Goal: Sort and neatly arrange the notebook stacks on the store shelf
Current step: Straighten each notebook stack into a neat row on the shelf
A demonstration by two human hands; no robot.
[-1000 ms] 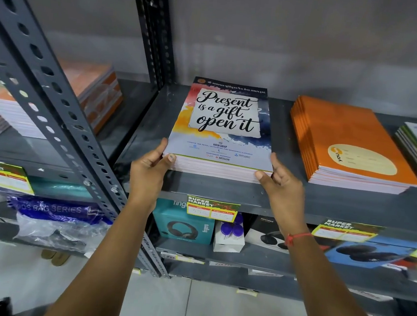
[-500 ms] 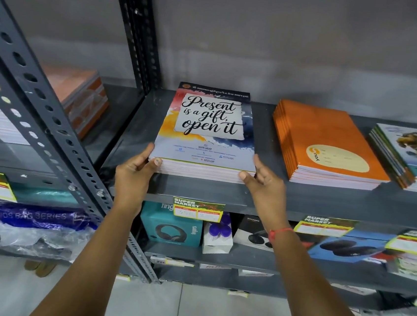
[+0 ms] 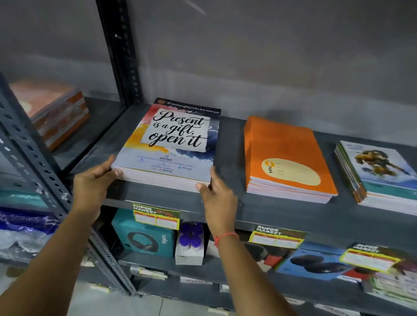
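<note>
Squarely between hands (image 3: 94,184) (both): notebook stack (image 3: 169,151)

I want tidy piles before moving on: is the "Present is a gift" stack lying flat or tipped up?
Flat. The "Present is a gift" stack rests cover up on the shelf, its page edges level, the left hand and right hand at its front corners.

Shelf (image 3: 286,215): bears three notebook stacks in a row.
Lettered stack (image 3: 169,148): leftmost, near the upright post (image 3: 117,37).
Middle stack (image 3: 287,158): right of it, apart.
Far stack (image 3: 385,176): rightmost.
Left hand (image 3: 93,187), right hand (image 3: 219,200): at the lettered stack's front corners.
Headphone box (image 3: 142,238): on the shelf below.
</note>
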